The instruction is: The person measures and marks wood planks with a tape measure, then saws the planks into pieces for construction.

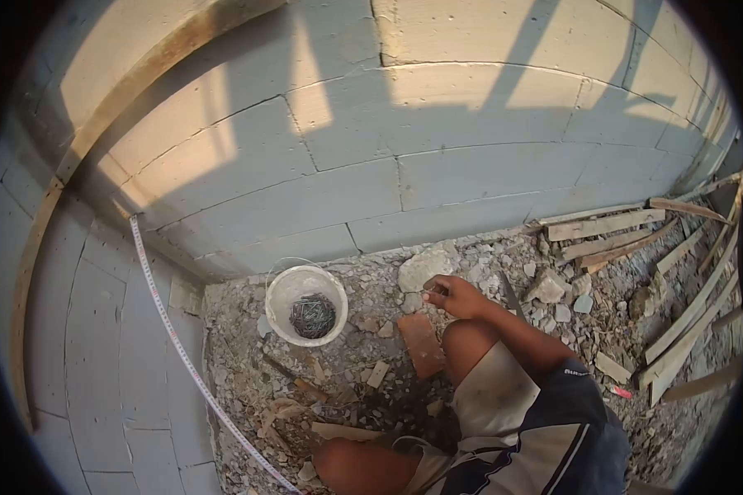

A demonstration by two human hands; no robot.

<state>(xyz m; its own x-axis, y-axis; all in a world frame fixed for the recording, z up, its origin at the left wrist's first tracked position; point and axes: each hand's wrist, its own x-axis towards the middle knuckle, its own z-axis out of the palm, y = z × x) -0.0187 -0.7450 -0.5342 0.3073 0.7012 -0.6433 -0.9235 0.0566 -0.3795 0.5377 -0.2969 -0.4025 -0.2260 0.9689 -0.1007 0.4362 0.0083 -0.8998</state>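
A whitish bucket (335, 285) stands on the rubble floor (363, 351), a heap of nails (312, 316) inside. A tape measure (173, 334) stretches lengthwise from the wall's upper left down to the lower right. The right hand (443, 295) is beside a concrete lump (425, 268), fingers curled; whether they grip anything, I cannot tell. Nearby, a flat brick (420, 345) points its long axis away from the person, slanting slightly left.

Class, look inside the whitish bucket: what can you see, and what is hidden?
The whitish bucket holds a jumbled heap of dark metal nails. Its bottom beneath them is covered and cannot be seen.
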